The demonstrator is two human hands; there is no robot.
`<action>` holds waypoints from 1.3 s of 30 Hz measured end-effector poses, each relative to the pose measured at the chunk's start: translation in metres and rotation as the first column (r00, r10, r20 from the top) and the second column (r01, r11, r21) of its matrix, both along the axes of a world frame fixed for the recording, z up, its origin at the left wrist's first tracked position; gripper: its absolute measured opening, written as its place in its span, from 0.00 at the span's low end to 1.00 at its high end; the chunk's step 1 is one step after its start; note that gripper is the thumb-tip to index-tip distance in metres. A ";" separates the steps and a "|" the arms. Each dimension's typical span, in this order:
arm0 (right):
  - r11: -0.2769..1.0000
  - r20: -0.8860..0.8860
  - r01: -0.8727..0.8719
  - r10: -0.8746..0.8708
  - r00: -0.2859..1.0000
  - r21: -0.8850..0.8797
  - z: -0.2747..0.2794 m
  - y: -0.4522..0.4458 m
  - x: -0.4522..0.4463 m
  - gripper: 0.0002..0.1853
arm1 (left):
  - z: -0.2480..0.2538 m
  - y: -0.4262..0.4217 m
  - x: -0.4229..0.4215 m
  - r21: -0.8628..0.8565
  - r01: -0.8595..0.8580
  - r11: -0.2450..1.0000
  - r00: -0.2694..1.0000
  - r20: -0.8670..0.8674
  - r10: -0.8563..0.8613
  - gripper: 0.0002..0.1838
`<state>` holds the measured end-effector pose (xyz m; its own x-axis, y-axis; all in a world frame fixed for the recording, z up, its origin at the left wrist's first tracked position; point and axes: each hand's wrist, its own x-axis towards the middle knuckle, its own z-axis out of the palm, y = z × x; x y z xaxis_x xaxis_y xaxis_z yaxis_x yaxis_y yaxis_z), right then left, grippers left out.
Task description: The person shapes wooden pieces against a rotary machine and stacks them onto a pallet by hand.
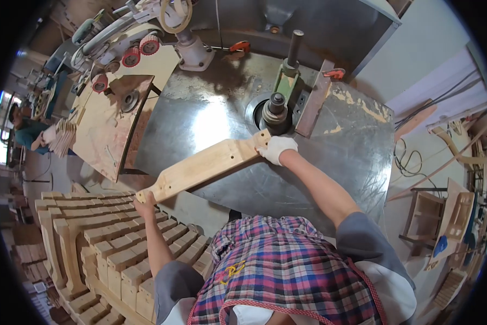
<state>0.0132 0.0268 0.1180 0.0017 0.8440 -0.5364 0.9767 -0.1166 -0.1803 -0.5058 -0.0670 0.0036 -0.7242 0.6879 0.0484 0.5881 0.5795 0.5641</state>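
Note:
A long shaped wooden board (203, 167) with narrowed ends and several dark holes spans between my two hands. My bare left hand (144, 206) grips its near-left end, beside the stacked wooden pieces. At the far end, my right hand (278, 149) in a white glove is closed on the board. That end lies close to the spindle (276, 111) of the machine; I cannot tell whether they touch. Beneath the board's right part is the metal machine table (330, 173), while its left end reaches out past the table's edge.
Stacked wooden parts (121, 254) rise at the lower left. A rusty metal fence bar (314, 103) stands right of the spindle. A roller feeder (140, 51) hangs over a wooden side table (100, 130) at the upper left. Another person (29, 132) is at far left.

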 end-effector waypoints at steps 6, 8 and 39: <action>0.996 0.013 -0.087 0.087 0.996 -0.008 -0.017 -0.059 0.029 0.35 | -0.001 -0.096 0.045 0.091 -0.134 0.987 0.985 0.120 0.123 0.32; 0.994 0.008 -0.103 0.103 0.995 0.017 -0.020 -0.081 0.048 0.35 | -0.004 -0.128 0.070 0.081 -0.204 0.976 0.969 0.158 0.190 0.35; 0.876 -0.308 -0.095 -0.064 0.949 -0.474 -0.062 -0.272 0.130 0.24 | 0.022 -0.453 0.354 0.200 -0.867 0.456 0.045 0.944 -0.328 0.22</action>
